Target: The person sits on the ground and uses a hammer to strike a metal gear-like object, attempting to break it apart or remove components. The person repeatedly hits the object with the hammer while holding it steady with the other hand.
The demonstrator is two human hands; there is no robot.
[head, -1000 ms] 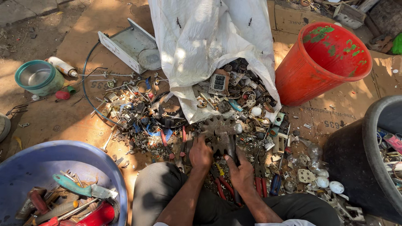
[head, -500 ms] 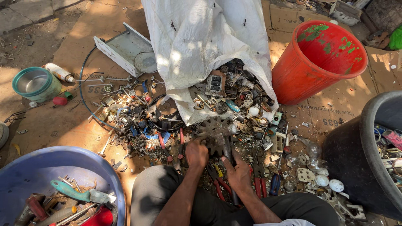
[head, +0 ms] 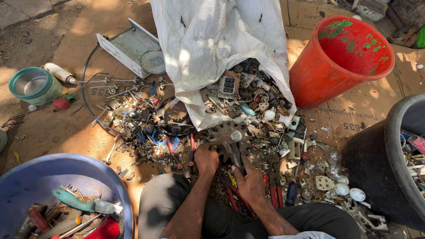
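Scrap lies heaped on the cardboard floor sheet between my knees, spilling from the mouth of the white sack (head: 212,48). In the head view my left hand (head: 206,159) is closed on the near-left rim of the toothed metal wheel (head: 230,139), which lies flat at the near edge of the pile, just below the sack's mouth. My right hand (head: 250,183) is curled beside it over a dark tool handle; how tightly that grip holds I cannot tell. Since a second ago both hands have stayed on the wheel and only my view has dipped slightly, so the wheel has not come free of the heap. The red bucket (head: 336,66) stands at the far right, the blue tub (head: 62,172) at the near-left corner, and the black tub (head: 389,163) at the right edge.
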